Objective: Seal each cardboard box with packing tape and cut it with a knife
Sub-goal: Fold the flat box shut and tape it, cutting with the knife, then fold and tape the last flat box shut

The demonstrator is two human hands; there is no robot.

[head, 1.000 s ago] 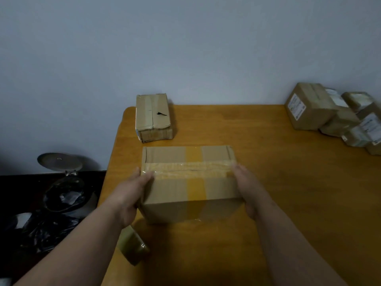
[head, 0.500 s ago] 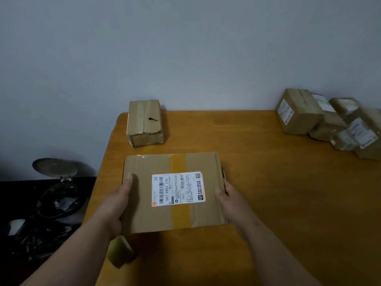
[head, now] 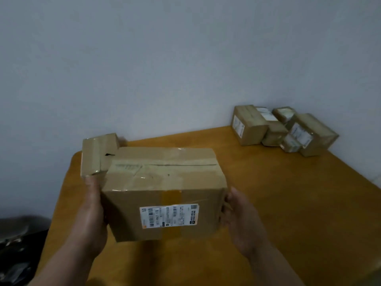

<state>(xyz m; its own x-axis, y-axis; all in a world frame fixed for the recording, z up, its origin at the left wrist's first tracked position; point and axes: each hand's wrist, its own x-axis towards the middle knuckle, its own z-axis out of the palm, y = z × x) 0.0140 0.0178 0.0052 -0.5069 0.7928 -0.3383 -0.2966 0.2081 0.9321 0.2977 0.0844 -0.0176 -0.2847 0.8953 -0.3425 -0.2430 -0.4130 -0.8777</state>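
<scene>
A taped cardboard box (head: pixel 165 182) with a white shipping label on the face turned towards me is held up over the wooden table (head: pixel 288 203). My left hand (head: pixel 90 219) grips its left side, thumb pointing up along the edge. On the opposite side, my right hand (head: pixel 241 221) holds it with fingers curled round the corner. Clear tape runs along the top seam and a yellowish strip crosses the front. No tape roll or knife is in sight.
A smaller taped box (head: pixel 94 155) stands at the table's back left corner, partly behind the held one. Several small boxes (head: pixel 284 131) are piled at the back right against the wall. A dark bin (head: pixel 18 234) sits on the floor to the left.
The box lay flat on the table with its label up; both hands have lifted it and tipped it so the label faces me. The tape roll under my left arm has dropped out of view.
</scene>
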